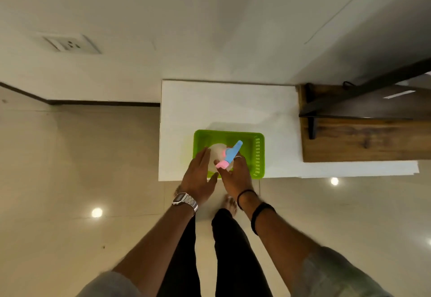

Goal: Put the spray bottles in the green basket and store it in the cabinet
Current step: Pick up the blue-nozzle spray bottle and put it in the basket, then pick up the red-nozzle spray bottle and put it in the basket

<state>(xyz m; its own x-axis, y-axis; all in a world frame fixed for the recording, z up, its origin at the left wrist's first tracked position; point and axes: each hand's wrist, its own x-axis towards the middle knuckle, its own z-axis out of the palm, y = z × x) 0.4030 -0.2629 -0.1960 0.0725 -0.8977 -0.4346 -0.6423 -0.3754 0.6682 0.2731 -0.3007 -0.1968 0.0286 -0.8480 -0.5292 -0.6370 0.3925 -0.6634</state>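
Observation:
A bright green basket [257, 154] sits near the front edge of a white counter top [228, 107]. Inside it stands a spray bottle [231, 154] with a pale round body and a blue and pink trigger head. My right hand [235, 175] is wrapped around the bottle from the near side, fingers on its neck. Against the bottle's left side lies my left hand [198, 177], flat with its fingers apart. The hands hide the basket's front left corner. Only one bottle is visible.
A dark wooden shelf [363, 138] with a black bracket juts over the counter's right side. A wall with a socket plate [71, 44] rises behind. Glossy beige floor tiles [81, 168] spread to the left and below, where my legs and bare feet stand.

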